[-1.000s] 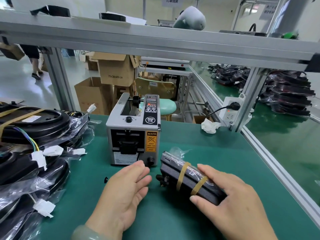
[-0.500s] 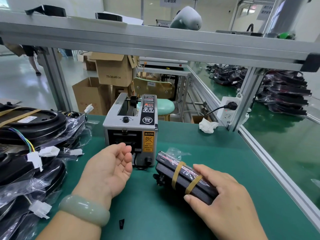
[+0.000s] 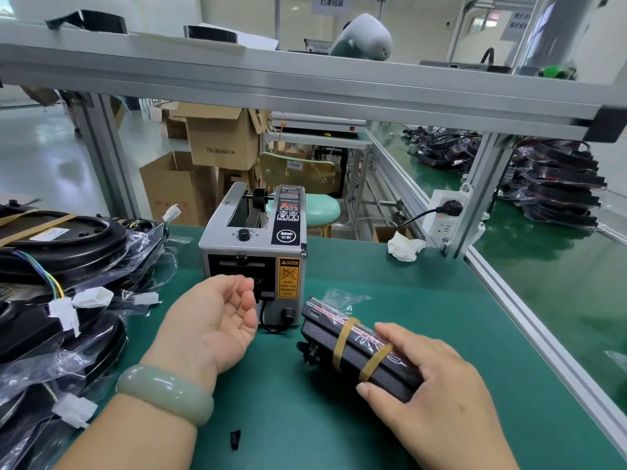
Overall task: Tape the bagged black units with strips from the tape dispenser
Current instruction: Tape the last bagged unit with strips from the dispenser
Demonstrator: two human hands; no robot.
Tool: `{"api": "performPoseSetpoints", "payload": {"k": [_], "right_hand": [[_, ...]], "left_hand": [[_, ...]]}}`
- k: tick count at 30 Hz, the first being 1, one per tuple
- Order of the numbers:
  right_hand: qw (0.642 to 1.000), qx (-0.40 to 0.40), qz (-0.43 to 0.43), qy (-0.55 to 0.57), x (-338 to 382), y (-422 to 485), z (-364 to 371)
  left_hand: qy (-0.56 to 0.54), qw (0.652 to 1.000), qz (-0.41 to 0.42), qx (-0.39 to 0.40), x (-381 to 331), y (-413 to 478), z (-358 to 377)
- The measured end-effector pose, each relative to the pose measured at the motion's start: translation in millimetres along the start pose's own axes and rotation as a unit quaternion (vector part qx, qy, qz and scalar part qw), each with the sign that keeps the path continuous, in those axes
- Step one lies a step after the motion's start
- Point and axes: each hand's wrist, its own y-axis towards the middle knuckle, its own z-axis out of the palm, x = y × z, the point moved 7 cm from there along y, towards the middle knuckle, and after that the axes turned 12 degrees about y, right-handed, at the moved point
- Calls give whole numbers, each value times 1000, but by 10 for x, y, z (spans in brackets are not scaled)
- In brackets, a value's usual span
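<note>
head view: the tape dispenser [image 3: 252, 257] stands upright on the green bench [image 3: 424, 300], outlet facing the person. the left hand [image 3: 210, 320] is palm-up, grip released and empty, fingertips [image 3: 246, 286] at the dispenser outlet; a pale green bangle [image 3: 164, 393] sits on the wrist. the right hand [image 3: 431, 388] grasps one bagged black unit [image 3: 353, 347], which lies on the bench just right of the dispenser, bound by two tan tape strips [image 3: 344, 339]. more bagged black units [image 3: 57, 266] with white connectors are piled at the left bench edge
</note>
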Motion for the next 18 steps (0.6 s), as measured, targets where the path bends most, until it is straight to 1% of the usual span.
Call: {"api": "performPoseSetpoints", "payload": {"k": [13,18], "right_hand": [[1000,-1,2,-4,-16,1,4],[1000,1,2,-1,-12,2,10]], "left_hand": [[7,1000,1,2,-29,-2,-12],[27,1000,7,-1,-56,16,-28]]}}
